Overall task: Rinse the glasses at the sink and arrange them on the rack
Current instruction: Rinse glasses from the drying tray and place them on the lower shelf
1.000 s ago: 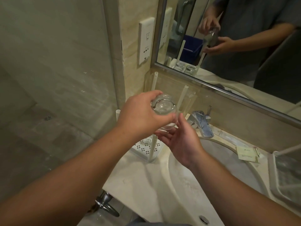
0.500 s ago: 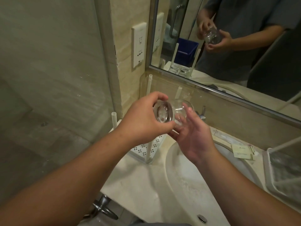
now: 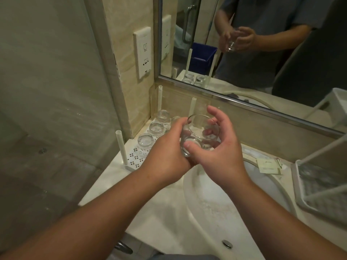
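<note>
Sink below: glass now upright, both hands holding.

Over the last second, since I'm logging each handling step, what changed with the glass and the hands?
The glass was turned over: its base faced up, now its mouth does. The right hand, open beneath it before, now curls its fingers around it. The left hand kept its grip throughout. The rinsed glasses on the rack sit as before.
</note>
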Demonstrator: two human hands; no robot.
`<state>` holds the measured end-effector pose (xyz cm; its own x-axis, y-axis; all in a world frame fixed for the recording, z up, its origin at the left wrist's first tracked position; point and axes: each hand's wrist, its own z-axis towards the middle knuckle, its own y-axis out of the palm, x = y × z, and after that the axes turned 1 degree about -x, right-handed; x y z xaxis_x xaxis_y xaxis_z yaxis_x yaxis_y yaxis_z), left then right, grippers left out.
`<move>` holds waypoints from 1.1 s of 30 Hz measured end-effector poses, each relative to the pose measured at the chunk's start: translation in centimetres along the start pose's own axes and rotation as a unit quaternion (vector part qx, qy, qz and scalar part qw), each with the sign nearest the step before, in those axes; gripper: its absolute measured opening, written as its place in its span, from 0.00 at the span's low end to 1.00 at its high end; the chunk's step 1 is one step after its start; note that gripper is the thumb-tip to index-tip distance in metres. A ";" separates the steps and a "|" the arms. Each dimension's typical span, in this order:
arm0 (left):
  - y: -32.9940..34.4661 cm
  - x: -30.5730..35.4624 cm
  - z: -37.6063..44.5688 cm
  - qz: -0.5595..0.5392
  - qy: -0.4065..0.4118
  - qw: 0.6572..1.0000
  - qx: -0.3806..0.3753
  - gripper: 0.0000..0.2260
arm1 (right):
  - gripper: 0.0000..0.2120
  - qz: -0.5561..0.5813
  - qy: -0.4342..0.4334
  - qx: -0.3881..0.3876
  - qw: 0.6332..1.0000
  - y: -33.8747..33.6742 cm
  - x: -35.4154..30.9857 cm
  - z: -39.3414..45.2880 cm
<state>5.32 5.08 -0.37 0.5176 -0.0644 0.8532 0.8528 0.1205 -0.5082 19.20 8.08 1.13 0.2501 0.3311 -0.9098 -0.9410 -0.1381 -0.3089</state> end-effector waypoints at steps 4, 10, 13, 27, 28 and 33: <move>1.4 0.5 0.0 -0.021 -0.008 1.000 -0.010 0.38 | 0.39 -0.039 -0.016 0.003 0.999 -1.7 0.5 -0.9; 4.7 2.4 0.2 -0.035 0.001 0.999 -0.040 0.32 | 0.38 -0.052 -0.012 0.031 0.998 -5.1 1.9 -2.2; 7.2 3.6 0.1 -0.036 -0.005 0.997 -0.064 0.34 | 0.38 -0.057 -0.004 0.050 0.997 -7.4 3.1 -3.3; 22.2 9.5 -1.2 -0.008 0.003 0.987 -0.161 0.31 | 0.36 -0.071 0.052 0.140 0.986 -21.1 9.4 -10.4; 23.4 9.9 -1.2 -0.007 0.004 0.986 -0.167 0.30 | 0.36 -0.073 0.054 0.146 0.985 -22.1 9.9 -10.9; 28.9 11.7 -1.4 0.013 0.007 0.980 -0.199 0.34 | 0.36 -0.077 0.072 0.175 0.979 -26.9 12.2 -12.9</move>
<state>36.12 6.41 -5.28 0.5382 -0.0795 0.8391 0.7975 -0.2741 -0.5375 50.51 3.75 -5.24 0.4007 0.1846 -0.8974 -0.9040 0.2392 -0.3544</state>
